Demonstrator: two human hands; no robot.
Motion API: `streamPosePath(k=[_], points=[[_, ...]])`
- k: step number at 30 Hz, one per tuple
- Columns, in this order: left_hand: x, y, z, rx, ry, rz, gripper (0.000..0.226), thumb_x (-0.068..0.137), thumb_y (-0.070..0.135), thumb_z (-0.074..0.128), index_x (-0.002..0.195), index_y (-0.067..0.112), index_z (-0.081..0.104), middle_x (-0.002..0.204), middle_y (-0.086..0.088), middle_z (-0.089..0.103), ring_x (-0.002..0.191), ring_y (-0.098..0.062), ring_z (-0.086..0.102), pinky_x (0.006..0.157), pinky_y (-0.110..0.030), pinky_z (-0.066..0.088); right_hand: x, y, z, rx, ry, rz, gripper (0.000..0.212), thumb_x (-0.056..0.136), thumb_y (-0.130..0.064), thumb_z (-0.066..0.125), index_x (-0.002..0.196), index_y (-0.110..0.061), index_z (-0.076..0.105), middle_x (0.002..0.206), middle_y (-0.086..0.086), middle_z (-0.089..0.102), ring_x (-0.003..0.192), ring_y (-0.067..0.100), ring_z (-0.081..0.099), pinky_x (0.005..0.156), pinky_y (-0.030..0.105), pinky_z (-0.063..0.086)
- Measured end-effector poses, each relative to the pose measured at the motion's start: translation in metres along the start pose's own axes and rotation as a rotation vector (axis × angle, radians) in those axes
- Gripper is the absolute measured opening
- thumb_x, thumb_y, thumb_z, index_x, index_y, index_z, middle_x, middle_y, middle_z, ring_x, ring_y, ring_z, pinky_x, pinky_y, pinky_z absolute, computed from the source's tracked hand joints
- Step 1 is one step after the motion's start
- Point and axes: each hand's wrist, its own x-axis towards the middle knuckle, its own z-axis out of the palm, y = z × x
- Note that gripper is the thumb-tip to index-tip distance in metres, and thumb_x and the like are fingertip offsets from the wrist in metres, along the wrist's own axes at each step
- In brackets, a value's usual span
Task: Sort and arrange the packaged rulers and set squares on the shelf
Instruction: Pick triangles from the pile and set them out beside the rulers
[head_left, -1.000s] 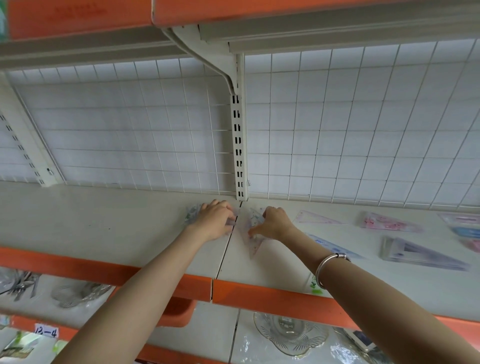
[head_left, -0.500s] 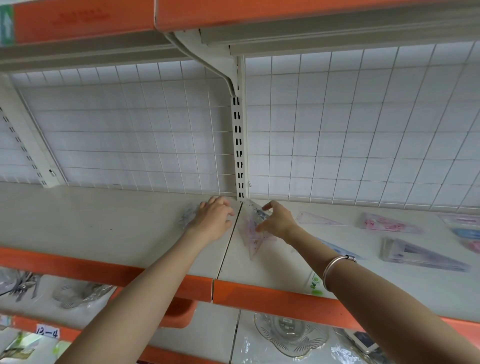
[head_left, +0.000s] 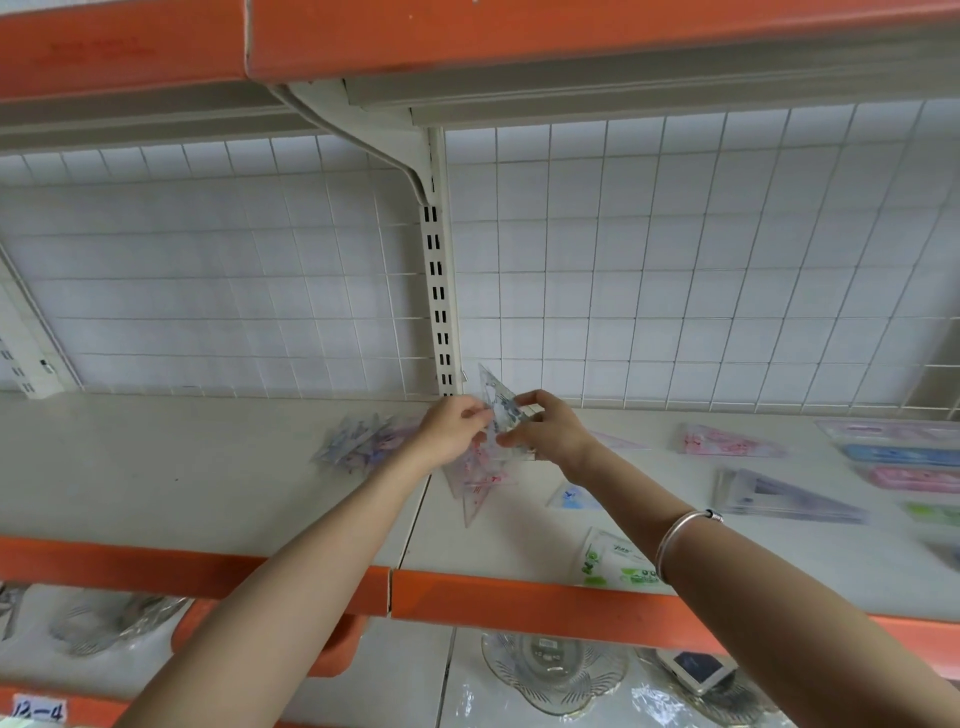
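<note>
Both my hands meet at the back of the white shelf (head_left: 208, 483), near the slotted upright. My left hand (head_left: 454, 434) and my right hand (head_left: 545, 431) together pinch a clear packaged set square (head_left: 500, 402), tilted up off the shelf. Under it lies a small stack of clear set squares with pink print (head_left: 475, 483). A loose pile of bluish packaged set squares (head_left: 358, 436) sits just left of my left hand. More packaged set squares, one pink (head_left: 727, 441) and a thick clear stack (head_left: 779, 499), lie to the right.
Packaged rulers in pink, blue and green (head_left: 904, 457) lie at the far right. A green-printed packet (head_left: 618, 564) sits near the shelf's orange front edge (head_left: 519, 597). A wire grid (head_left: 675, 260) backs the shelf. Glass dishes (head_left: 550, 670) are on the shelf below.
My right hand has lifted a clear set square from flat on the shelf to tilted upright. My left hand left the bluish pile and came across to pinch the same piece.
</note>
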Motion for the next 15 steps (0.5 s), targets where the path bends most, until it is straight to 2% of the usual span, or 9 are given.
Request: streamPosePath(k=[2,6,11,13,15], points=[[0.002,0.007,0.005,-0.145,-0.016,-0.057,0.018,0.097,0.012,0.053,0.11,0.003,0.061,0.096,-0.012,0.065,0.085,-0.026,0.065,0.083,-0.039,0.056,-0.002,0.001,-0.005,0.004,0.007,-0.006,0.05,0.072,0.0,0.076,0.115,-0.013,0.053,0.083,0.007,0.052,0.068,0.019,0.051,0.057,0.024,0.04],[0.0,0.02,0.013,-0.372,-0.083,-0.147,0.014,0.097,0.004,0.05,0.11,0.003,0.055,0.085,-0.007,0.061,0.068,-0.019,0.063,0.057,-0.02,0.055,-0.007,0.004,-0.015,0.02,0.017,-0.003,0.048,0.072,-0.004,0.078,0.112,-0.014,0.054,0.083,0.005,0.052,0.069,0.018,0.052,0.058,0.023,0.041],[0.001,0.026,0.02,-0.393,-0.072,-0.142,0.014,0.097,0.004,0.05,0.11,0.005,0.055,0.084,-0.005,0.061,0.067,-0.013,0.061,0.051,-0.014,0.052,-0.007,0.01,-0.031,0.093,0.085,0.001,0.015,0.083,-0.002,0.068,0.091,-0.01,0.058,0.075,0.008,0.057,0.059,0.018,0.052,0.054,0.023,0.044],[0.001,0.028,0.023,-0.414,-0.079,-0.15,0.013,0.097,0.005,0.051,0.109,0.003,0.057,0.084,-0.005,0.062,0.065,-0.012,0.061,0.05,-0.015,0.05,-0.006,0.013,-0.037,0.131,0.127,-0.002,0.011,0.084,-0.001,0.065,0.082,-0.01,0.06,0.07,0.008,0.056,0.056,0.017,0.049,0.052,0.022,0.043],[0.002,0.03,0.026,-0.442,-0.093,-0.149,0.013,0.096,0.007,0.054,0.107,0.003,0.059,0.086,-0.004,0.063,0.068,-0.013,0.062,0.053,-0.017,0.051,-0.006,0.015,-0.043,0.137,0.171,0.002,0.008,0.082,-0.003,0.068,0.084,-0.008,0.063,0.07,0.007,0.058,0.058,0.016,0.05,0.054,0.023,0.044]])
